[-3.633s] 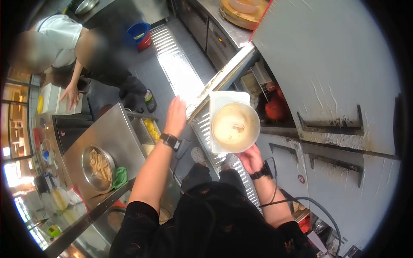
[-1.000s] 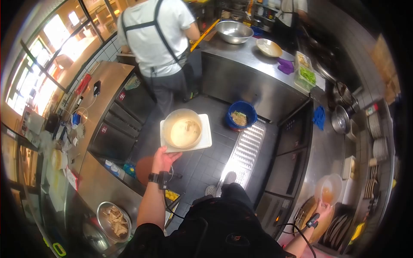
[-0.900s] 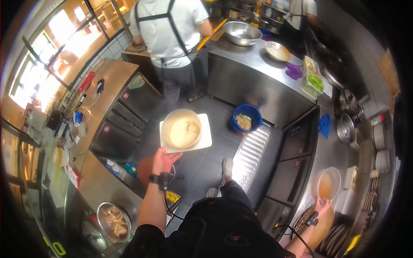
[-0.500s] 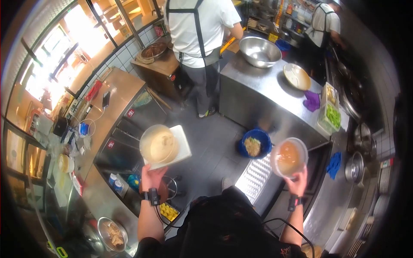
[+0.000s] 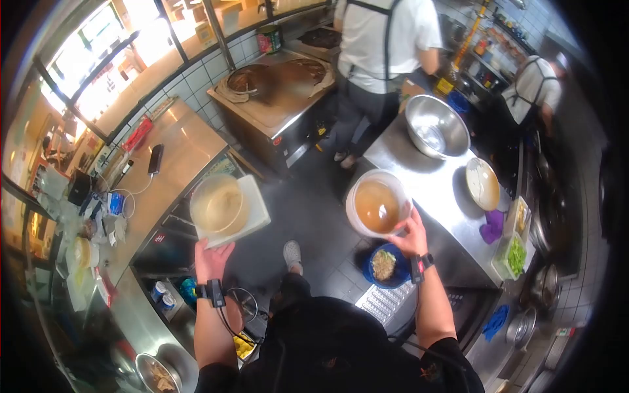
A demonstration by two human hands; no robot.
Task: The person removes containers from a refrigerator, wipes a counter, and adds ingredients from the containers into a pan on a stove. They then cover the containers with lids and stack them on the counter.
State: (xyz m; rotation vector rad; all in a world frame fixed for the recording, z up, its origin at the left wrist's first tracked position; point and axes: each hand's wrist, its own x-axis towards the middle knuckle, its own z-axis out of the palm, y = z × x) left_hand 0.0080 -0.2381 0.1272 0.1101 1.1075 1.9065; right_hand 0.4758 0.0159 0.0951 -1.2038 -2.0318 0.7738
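Head: bowl (image 5: 201,204) on tray (image 5: 257,198) in left hand (image 5: 212,259), tub (image 5: 358,221) in right hand (image 5: 411,236).

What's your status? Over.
Left grip on white tray, bowl on top. Right grip holding tub of amber liquid. Blue bucket on floor ahead.

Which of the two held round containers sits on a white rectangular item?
The container in the left hand: the white rectangular item is under it. The tub in the right hand has none beneath.
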